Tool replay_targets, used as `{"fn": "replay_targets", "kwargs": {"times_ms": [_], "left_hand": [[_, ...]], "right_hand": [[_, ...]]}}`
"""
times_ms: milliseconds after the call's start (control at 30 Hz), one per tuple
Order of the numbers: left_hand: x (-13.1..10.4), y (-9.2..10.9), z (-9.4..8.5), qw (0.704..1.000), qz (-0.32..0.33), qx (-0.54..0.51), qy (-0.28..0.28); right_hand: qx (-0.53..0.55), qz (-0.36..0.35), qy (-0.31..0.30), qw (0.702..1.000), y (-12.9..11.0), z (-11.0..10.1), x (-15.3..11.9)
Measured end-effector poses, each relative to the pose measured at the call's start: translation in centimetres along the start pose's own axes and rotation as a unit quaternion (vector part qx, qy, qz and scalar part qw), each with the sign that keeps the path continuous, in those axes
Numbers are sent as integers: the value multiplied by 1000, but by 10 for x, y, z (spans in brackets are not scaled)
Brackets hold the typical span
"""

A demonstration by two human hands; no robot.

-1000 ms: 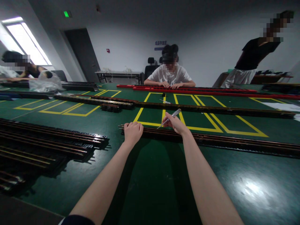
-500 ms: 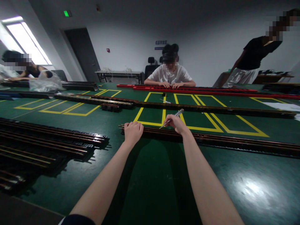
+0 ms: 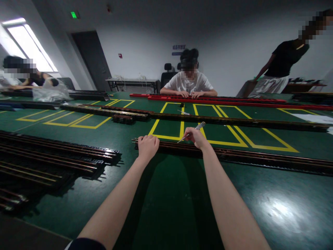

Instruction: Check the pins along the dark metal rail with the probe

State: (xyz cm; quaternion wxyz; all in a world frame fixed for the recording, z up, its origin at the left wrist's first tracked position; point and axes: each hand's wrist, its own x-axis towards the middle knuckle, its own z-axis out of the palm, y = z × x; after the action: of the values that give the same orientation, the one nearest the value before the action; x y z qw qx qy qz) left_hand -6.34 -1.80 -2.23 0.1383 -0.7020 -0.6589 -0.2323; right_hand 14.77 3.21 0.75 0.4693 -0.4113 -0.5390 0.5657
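Note:
A long black rail (image 3: 244, 155) with copper-coloured strips lies across the green table in front of me. My left hand (image 3: 148, 147) is closed over it near its left end, where thin strip tips stick out. My right hand (image 3: 195, 137) grips a screwdriver (image 3: 201, 125) with a clear-looking handle, slanting down to the left. The screwdriver's thin tip meets or hovers just above the rail, a short way right of my left hand; contact is too small to tell. My fingertips on the rail's far side are hidden.
Several similar black rails (image 3: 52, 156) lie stacked at the left. Another long rail (image 3: 234, 121) runs across the table farther back, beyond yellow tape outlines (image 3: 166, 136). A person (image 3: 189, 83) sits opposite behind red rails (image 3: 221, 101); others are at far left and right.
The screwdriver and my right hand have shifted very slightly to the right. My left hand stays put on the rail. The person at the right has moved a little.

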Motion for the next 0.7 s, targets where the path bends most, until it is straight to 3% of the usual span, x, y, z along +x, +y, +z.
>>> {"fn": "replay_targets", "kwargs": {"times_ms": [367,700], "left_hand": [[0,-1,1,1000,0,-8,3],[0,-1,0,1000,-2,-13,-10]], "right_hand": [[20,-23,10,999,5,-5,5],[13,0,11,1000,-5,1,-3]]}}
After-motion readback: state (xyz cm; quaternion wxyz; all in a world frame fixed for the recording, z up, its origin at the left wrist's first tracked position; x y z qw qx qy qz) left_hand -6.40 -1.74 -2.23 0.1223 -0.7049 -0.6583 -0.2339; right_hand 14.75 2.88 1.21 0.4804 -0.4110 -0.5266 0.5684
